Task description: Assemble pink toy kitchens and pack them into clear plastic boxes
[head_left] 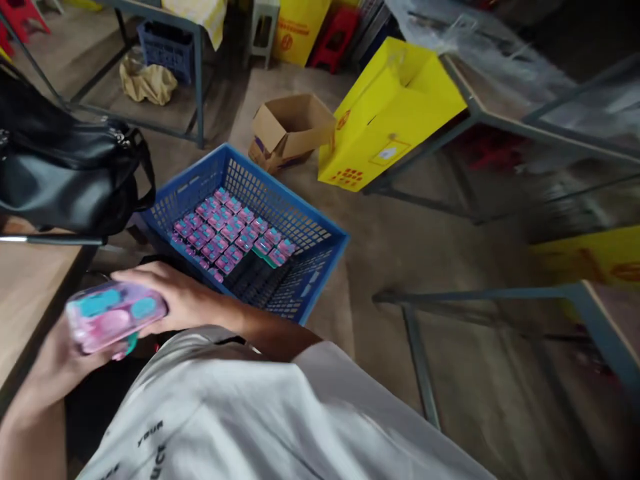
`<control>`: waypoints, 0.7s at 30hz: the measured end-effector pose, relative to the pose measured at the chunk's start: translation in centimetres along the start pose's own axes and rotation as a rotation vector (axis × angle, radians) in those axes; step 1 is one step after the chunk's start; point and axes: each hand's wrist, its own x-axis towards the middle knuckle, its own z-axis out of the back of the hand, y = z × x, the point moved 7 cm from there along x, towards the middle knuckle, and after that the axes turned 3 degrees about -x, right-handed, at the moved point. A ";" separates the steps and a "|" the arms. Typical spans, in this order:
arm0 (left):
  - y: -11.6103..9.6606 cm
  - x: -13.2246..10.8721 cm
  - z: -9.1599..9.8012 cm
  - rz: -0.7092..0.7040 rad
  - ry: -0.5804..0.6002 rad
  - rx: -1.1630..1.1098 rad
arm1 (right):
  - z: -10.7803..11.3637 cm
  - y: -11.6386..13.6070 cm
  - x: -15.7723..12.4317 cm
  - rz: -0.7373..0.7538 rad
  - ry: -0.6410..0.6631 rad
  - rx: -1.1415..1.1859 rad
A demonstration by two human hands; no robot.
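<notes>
While held: pink packet (114, 321) sits in both hands, near the blue crate (320, 257).
Left grip (55, 363): wrapped underneath.
Right grip (173, 297): fingers over top.
Risk: loose hold; packet may drop short of the crate.

**Plastic, card and steel**

The pack (113, 317) at lower left is glossy plastic, pink and teal, blurred. The crate (305, 233) at centre is matt blue plastic mesh, filled with shiny packs (230, 230) of the same kind. The bag (60, 173) at left looks like smooth, slightly glossy black leather. The tabletop (23, 287) is matt wood. The carton (287, 127) is plain brown cardboard; the yellow box (390, 110) is smooth printed card. The shirt (280, 420) is soft white cloth. The table frames (420, 360) are painted metal.
</notes>
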 end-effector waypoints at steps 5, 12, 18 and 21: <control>1.4 11.9 -11.7 0.114 0.327 -0.142 | 6.3 -12.8 -10.0 -0.434 -0.164 0.176; 3.2 21.6 -23.3 0.163 0.825 -0.180 | 11.9 -19.5 -18.3 -0.673 0.095 0.482; 6.5 25.0 -29.4 0.030 0.995 0.090 | 11.5 -23.3 -19.3 -0.889 -0.015 0.224; 9.7 26.5 -30.4 0.095 0.904 0.005 | 9.7 -26.7 -21.9 -1.021 -0.168 0.327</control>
